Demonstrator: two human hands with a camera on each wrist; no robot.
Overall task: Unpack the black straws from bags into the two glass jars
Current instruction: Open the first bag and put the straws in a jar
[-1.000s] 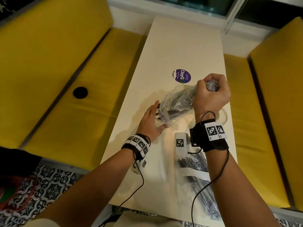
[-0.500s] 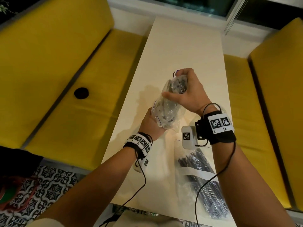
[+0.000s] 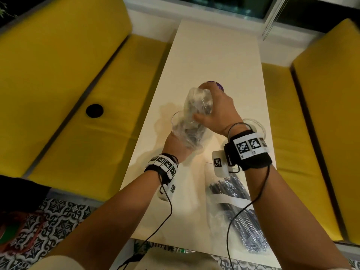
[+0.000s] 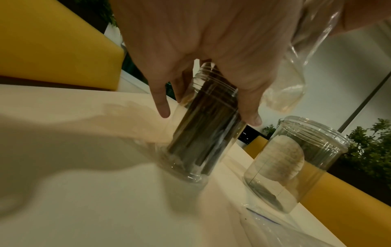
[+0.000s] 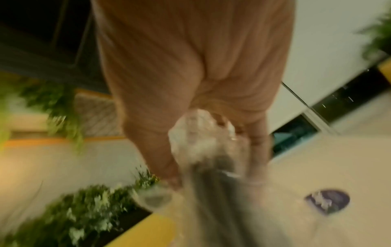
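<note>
My right hand (image 3: 216, 114) grips the bunched top of a clear plastic bag (image 3: 196, 106) of black straws and holds it upended over a glass jar (image 3: 174, 118). In the right wrist view, which is blurred, the fingers (image 5: 257, 143) squeeze the bag's crumpled end (image 5: 201, 137). My left hand (image 3: 173, 147) holds the jar (image 4: 203, 133) near its neck, thumb on one side and fingers on the other. Black straws (image 4: 198, 130) stand inside it. The jar leans slightly on the table. A second glass jar (image 4: 296, 163) stands to its right, nearly empty.
A second clear bag of black straws (image 3: 233, 209) lies near the white table's (image 3: 214, 55) front right edge, under my right forearm. A purple round sticker (image 5: 327, 203) is on the table beyond the hands. Yellow benches (image 3: 68, 94) flank the narrow table on both sides.
My right hand has swung the bag from a slant at the right to nearly upright over the jar, shifting left. The left hand has stayed at the bag's lower end by the jar.
</note>
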